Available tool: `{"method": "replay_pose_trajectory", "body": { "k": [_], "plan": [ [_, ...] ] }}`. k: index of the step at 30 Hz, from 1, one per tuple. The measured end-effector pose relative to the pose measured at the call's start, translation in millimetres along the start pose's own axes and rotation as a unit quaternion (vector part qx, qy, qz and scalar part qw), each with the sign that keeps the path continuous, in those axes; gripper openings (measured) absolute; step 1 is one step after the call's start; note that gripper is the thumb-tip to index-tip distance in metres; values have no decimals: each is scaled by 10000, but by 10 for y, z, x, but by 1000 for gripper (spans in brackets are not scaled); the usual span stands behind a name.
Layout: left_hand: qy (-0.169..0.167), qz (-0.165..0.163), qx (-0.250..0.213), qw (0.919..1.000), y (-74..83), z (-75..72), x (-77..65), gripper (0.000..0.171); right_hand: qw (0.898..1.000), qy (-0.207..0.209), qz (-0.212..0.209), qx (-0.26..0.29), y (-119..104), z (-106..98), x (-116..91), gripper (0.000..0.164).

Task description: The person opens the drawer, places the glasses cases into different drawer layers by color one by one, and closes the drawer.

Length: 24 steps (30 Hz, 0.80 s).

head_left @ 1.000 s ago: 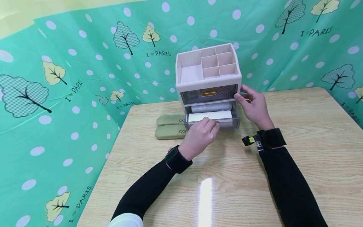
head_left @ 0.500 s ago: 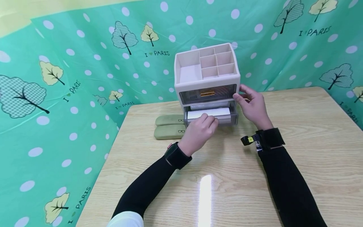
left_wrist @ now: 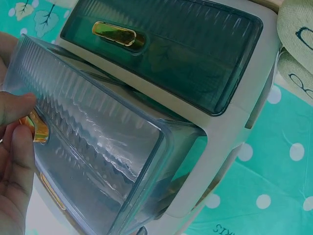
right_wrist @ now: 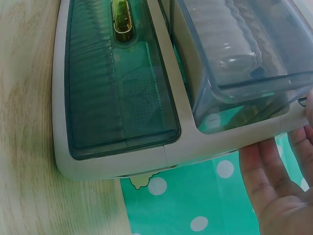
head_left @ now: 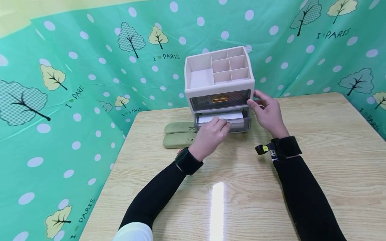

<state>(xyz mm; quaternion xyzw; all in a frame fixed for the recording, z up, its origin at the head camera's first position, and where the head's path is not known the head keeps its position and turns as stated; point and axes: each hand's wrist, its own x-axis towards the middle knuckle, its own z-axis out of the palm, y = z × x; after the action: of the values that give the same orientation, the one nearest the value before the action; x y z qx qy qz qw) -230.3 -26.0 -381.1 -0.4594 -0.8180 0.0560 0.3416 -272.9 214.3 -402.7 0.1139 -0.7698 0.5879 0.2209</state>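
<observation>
A white desk organizer (head_left: 217,87) with two smoky clear drawers stands at the back of the table. Its lower drawer (head_left: 246,124) is partly pulled out and contains a white roll-like item (head_left: 221,116). My left hand (head_left: 211,136) pinches that drawer's gold handle (left_wrist: 40,128) between thumb and fingers, seen closely in the left wrist view. At the organizer's right side, my right hand (head_left: 269,115) grips the edge, thumb at the front and fingers along the side wall. The upper drawer (head_left: 235,99) is closed.
Two green glasses cases, one (head_left: 178,127) behind the other (head_left: 178,140), lie against the organizer's left side. Open compartments (head_left: 230,65) form the organizer's top. A green patterned cloth (head_left: 163,80) hangs behind the wooden table (head_left: 325,140).
The lower drawer has slid further into the organizer, my left hand moving back with it. Less of the drawer's contents shows now. My right hand keeps its hold on the side.
</observation>
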Motion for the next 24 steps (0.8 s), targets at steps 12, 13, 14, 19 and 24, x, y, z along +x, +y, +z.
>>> {"method": "replay_pose_trajectory", "body": {
  "k": [12, 13, 14, 19, 24],
  "plan": [
    [43, -140, -55, 9999, -83, 75, 66, 15, 9999, 11, 51, 85, -1, -4, 4, 39],
    [50, -158, -59, 9998, -90, 86, 68, 15, 9999, 11, 57, 98, -2, -3, 4, 39],
    [48, -170, -54, 9998, -97, 96, 72, 15, 9999, 14, 56, 105, -4, -3, 3, 39],
    [-37, -218, -5, 9998, -128, 133, 92, 16, 9999, 26, 38, 132, -12, 2, -1, 38],
    [-149, -246, -33, 9996, -150, 147, 113, 17, 9999, 14, -9, 148, -22, 6, 4, 37]
  ]
}}
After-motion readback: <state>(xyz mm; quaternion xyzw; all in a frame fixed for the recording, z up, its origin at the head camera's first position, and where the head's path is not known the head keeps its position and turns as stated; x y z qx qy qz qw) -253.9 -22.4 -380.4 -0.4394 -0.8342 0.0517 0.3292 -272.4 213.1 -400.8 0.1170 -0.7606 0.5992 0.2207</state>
